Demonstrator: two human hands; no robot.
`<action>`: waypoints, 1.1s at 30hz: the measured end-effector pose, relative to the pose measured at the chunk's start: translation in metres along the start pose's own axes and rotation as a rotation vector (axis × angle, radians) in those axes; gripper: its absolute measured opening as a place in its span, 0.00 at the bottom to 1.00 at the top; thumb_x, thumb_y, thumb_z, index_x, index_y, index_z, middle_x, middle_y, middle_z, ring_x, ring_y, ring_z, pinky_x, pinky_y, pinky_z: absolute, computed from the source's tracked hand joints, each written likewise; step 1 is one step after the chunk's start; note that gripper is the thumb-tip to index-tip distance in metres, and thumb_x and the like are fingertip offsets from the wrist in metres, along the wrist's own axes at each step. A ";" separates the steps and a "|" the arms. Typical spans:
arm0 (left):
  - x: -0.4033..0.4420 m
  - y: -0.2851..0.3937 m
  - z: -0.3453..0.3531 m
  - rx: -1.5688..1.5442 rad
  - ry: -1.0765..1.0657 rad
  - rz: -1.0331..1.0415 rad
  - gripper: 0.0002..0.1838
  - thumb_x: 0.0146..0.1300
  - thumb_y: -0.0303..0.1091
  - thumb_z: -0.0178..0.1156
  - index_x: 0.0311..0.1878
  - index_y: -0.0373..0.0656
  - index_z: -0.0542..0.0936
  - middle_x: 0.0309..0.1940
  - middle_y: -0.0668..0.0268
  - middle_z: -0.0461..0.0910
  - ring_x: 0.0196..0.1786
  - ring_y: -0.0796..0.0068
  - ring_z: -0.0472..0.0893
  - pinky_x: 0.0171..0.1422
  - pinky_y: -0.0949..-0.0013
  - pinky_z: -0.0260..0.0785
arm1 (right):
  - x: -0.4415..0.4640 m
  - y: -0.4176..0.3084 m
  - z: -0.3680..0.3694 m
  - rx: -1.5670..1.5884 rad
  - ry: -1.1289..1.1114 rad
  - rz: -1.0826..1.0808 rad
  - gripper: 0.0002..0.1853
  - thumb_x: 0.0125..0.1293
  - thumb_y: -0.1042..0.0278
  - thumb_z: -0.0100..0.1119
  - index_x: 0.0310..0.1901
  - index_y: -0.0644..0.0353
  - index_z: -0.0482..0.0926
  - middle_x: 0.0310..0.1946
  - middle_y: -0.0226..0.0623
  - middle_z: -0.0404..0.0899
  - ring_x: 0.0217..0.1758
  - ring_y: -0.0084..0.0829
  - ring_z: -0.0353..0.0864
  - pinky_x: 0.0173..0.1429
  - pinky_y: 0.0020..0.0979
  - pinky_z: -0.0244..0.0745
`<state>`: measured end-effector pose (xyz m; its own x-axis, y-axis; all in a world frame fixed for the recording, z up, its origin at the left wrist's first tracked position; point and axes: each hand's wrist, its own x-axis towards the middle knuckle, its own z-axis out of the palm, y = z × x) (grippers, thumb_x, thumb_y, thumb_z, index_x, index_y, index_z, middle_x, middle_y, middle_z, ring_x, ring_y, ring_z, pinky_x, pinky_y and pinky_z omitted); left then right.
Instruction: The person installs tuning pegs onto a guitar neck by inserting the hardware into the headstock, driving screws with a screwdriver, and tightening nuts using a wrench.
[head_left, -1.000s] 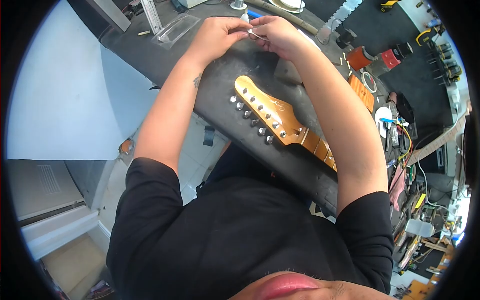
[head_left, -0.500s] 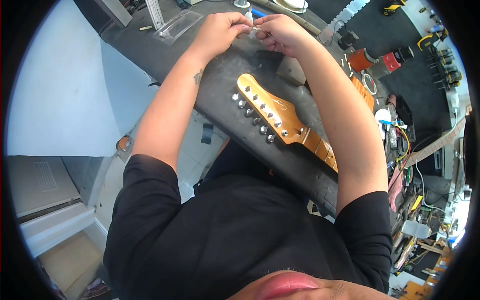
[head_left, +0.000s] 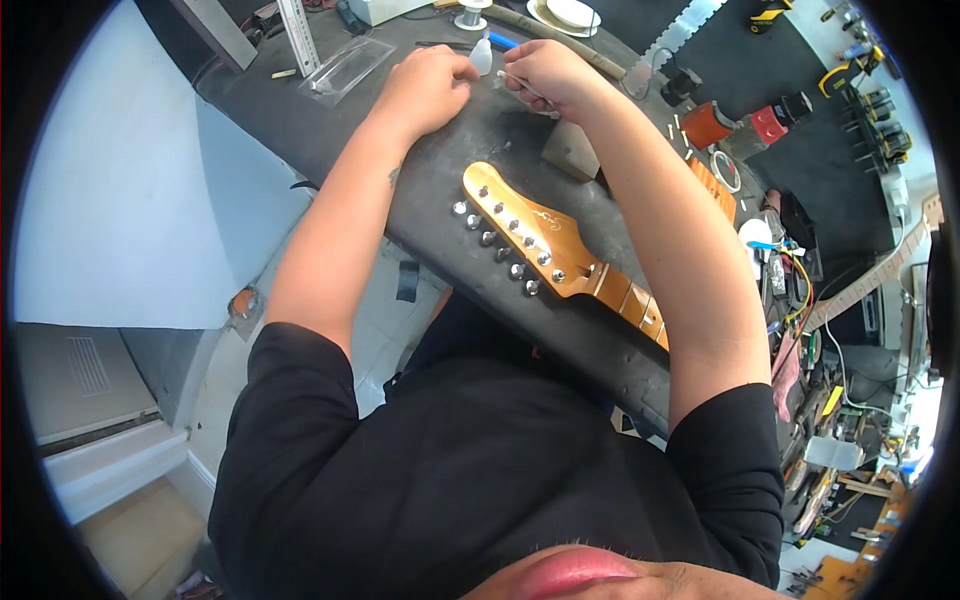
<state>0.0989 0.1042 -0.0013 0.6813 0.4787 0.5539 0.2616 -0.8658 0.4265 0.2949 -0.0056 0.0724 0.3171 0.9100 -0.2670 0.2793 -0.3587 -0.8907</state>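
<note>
My right hand [head_left: 545, 78] pinches a thin tool with a pale tip [head_left: 528, 87] above the dark bench. To its left, my left hand [head_left: 430, 88] rests low at the bench with curled fingers; whether it holds anything is hidden. A small white bottle [head_left: 482, 56] stands just beyond my left fingertips. Nearer to me lies a guitar headstock [head_left: 530, 225] with metal tuning pegs, its neck [head_left: 625, 300] running under my right forearm. A grey block [head_left: 572, 152] sits between the headstock and my right hand.
A clear plastic packet [head_left: 350, 68] and a metal ruler [head_left: 297, 35] are at the back left. Behind my hands are a wire spool [head_left: 471, 14] and a long tube [head_left: 560, 40]. Orange [head_left: 707, 123] and red [head_left: 768, 124] containers stand at the right, with cluttered tools beyond.
My hands have parted. The left moved down and away from the right, which keeps the thin tool. The white bottle now shows more fully between them.
</note>
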 end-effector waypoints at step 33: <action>0.007 -0.053 -0.031 -0.264 0.245 -0.411 0.13 0.67 0.37 0.73 0.50 0.44 0.96 0.37 0.60 0.94 0.40 0.66 0.91 0.51 0.60 0.82 | -0.009 0.018 -0.015 -1.246 0.290 -0.345 0.11 0.74 0.72 0.67 0.53 0.60 0.92 0.46 0.46 0.96 0.51 0.49 0.97 0.54 0.49 0.93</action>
<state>0.0686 0.1580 0.0025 0.3718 0.8173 0.4402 0.2709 -0.5491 0.7907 0.3109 -0.0231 0.0642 0.1997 0.9712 0.1299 0.9746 -0.2106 0.0768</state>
